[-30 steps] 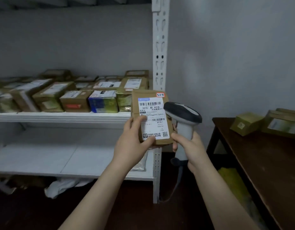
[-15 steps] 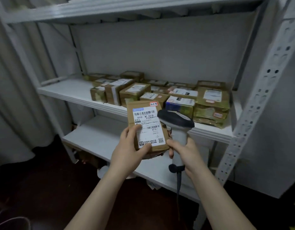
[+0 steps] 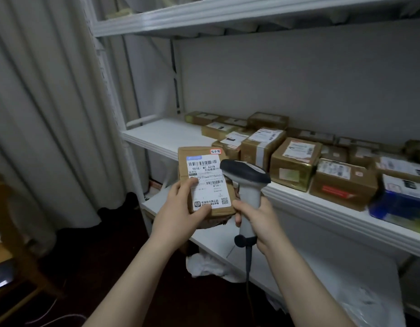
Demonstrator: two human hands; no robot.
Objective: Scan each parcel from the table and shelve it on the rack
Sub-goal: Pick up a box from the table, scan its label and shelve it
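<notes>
- The parcel (image 3: 205,161) is pinched by the left hand (image 3: 178,212) and held up in front of the rack (image 3: 227,17), not shelved yet. One of the fingers (image 3: 189,186) is laid over the left side of the label (image 3: 210,182), and another is curled along the bottom edge.
- The scanner (image 3: 245,175) grip is wrapped by the right hand (image 3: 259,219), fingers closed round it. The trigger finger can't be made out.
- Heads up: the lower barcode is crowded by that finger, so a misread could be caused. The scanner head is jammed against the parcel's right edge too, probably too close.
- The cable (image 3: 248,267) is left dangling near the lower shelf's edge, so a snag could be caught there.
- Bare board is offered at the middle shelf (image 3: 166,135)'s left end, beside the shelved parcels (image 3: 295,161). The curtain (image 3: 50,114) is hung just left.
</notes>
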